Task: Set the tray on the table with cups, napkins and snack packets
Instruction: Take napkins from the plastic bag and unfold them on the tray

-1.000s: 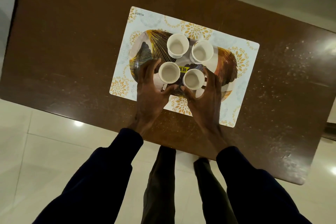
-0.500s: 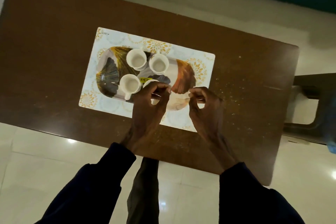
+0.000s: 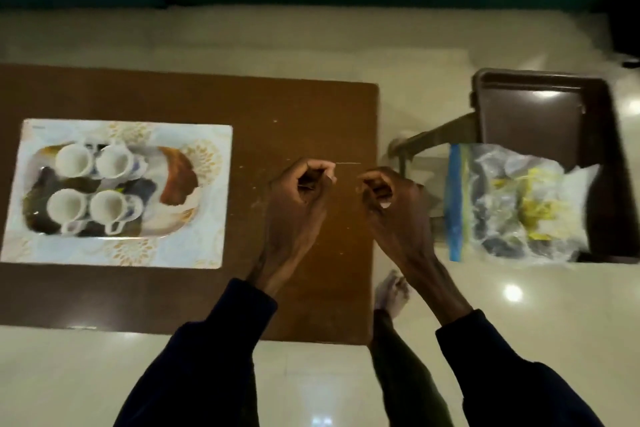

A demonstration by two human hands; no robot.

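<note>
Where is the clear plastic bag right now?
The clear plastic bag lies at the right of the head view, on the brown chair off the table's right end, just beyond the right hand.

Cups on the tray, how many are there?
4, all on the tray: back-left cup, back-right cup, front-left cup, front-right cup. None seem hidden.
</note>
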